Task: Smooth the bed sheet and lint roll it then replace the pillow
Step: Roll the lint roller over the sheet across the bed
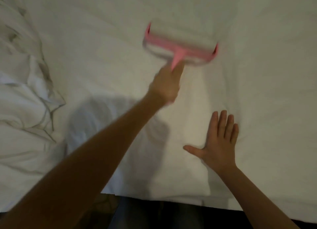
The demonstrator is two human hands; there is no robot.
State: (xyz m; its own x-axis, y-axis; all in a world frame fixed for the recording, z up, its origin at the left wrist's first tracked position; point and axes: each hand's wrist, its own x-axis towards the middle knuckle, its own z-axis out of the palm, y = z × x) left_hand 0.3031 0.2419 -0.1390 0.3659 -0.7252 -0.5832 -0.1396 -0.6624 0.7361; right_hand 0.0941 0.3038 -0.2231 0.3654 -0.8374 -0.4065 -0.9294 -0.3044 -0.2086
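White bedding fills nearly my whole view: a bed sheet (257, 74) lies broad and pale, with soft creases and a grey shadow below the lint roller. From my station I see the lint roller (180, 43) against the sheet. It is a wide white roll in a pink frame, with a short pink handle pointing down and left, and it is too blurred for finer detail. Just below the roller, the left hand (165, 88) reaches in on a long bare arm from the lower left corner, its fingers clenched round the pink handle. Below and right of the roller, well apart from it, the right hand (221, 143) lies palm down on the sheet. Its fingers are straight and close together and its thumb is spread to the left; it grasps nothing and presses flat on the fabric. Far left of the roller, a crumpled duvet (25, 91) is heaped in folds. Well below the roller, past the sheet's near edge, dark cloth (163, 216) shows.
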